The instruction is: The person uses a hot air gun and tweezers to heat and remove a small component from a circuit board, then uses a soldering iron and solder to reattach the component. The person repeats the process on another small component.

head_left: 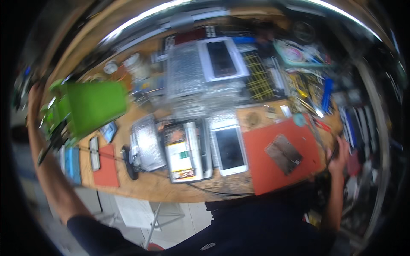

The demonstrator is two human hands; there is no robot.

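Observation:
My left arm reaches far out to the left, past a bright green bin [96,106]. My left hand [34,100] is at the picture's rim beyond that bin, blurred, its fingers not readable. By the table's right edge, my right hand [339,157] has its fingers curled around something dark that I cannot make out. Left of it lies a red-orange mat [267,170] with a dark, flat, rectangular piece [284,154] on it. A white smartphone [230,149] with a dark screen lies beside the mat. Next to that stands an open box [188,160] holding flat parts, one white and yellow.
Bubble-wrapped packs [183,68] are stacked at the back, with another phone [221,59] on white backing on top. Tools [307,91] and a teal tray [303,55] crowd the back right. A folding chair [134,213] stands below the wooden table [141,190].

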